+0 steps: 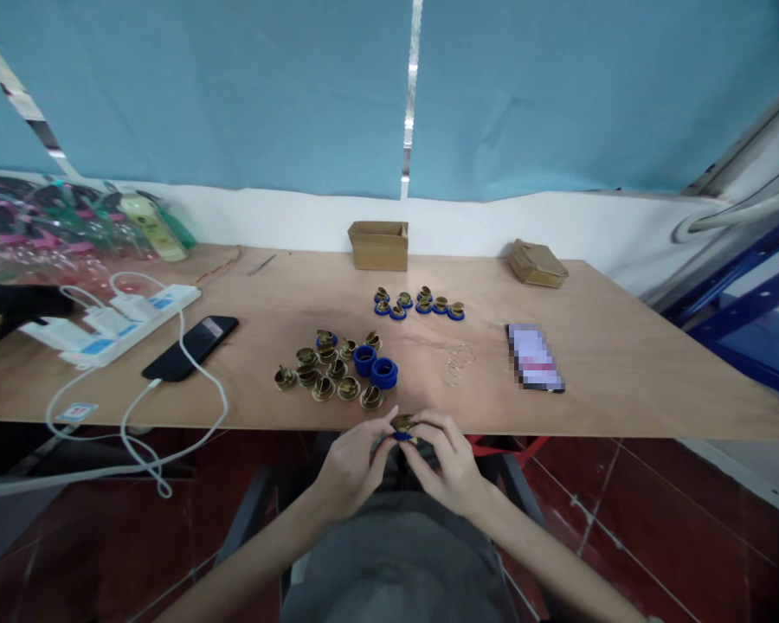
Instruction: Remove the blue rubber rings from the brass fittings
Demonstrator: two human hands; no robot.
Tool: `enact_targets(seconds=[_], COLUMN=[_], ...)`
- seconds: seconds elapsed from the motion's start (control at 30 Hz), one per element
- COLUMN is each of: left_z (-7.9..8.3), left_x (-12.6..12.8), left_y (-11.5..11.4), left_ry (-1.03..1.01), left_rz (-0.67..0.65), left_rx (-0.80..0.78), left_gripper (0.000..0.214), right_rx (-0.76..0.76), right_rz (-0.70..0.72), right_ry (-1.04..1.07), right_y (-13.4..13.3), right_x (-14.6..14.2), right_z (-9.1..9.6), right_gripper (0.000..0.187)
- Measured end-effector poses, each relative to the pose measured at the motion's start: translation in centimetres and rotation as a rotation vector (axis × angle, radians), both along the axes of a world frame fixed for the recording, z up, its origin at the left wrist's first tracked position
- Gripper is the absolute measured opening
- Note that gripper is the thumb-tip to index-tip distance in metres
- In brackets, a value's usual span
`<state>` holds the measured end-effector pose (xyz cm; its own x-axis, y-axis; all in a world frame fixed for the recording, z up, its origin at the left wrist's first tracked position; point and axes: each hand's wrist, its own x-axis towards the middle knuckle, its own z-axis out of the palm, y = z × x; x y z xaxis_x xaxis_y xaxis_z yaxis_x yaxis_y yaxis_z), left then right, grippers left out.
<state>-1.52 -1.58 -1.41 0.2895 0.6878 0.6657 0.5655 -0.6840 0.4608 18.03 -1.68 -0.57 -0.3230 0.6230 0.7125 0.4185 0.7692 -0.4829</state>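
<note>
Progress: seven brass-on-blue units (419, 304) sit finished in a cluster at the far middle of the table (623, 363). Near pile of loose brass parts (321, 372) is about a dozen, unassembled, with two loose blue rings (375, 366) just right of it. So I'd judge roughly a third done.

Both hands at the near table edge, pinched together on one piece (402, 427), brass over blue. Left hand (350, 467) and right hand (445, 463) both narrow, fingertips closed on it. Piece is off the table, between the hands.
</note>
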Motion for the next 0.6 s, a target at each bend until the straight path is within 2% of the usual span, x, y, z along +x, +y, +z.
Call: enact_targets(seconds=[0.23,0.6], left_z=[0.3,1.4], left_x=[0.0,0.4], left_y=[0.1,-0.4], left_ry=[-0.047,-0.111], left_rz=[0.036,-0.066], left_rx=[0.009,-0.128], left_gripper=[0.013,0.020], right_rx=[-0.093,-0.550], right_rz=[0.031,0.208], right_ry=[0.038,0.258], right_y=[0.5,1.4], right_x=[0.4,0.9], right_z=[0.5,0.4], right_gripper=[0.036,0.020])
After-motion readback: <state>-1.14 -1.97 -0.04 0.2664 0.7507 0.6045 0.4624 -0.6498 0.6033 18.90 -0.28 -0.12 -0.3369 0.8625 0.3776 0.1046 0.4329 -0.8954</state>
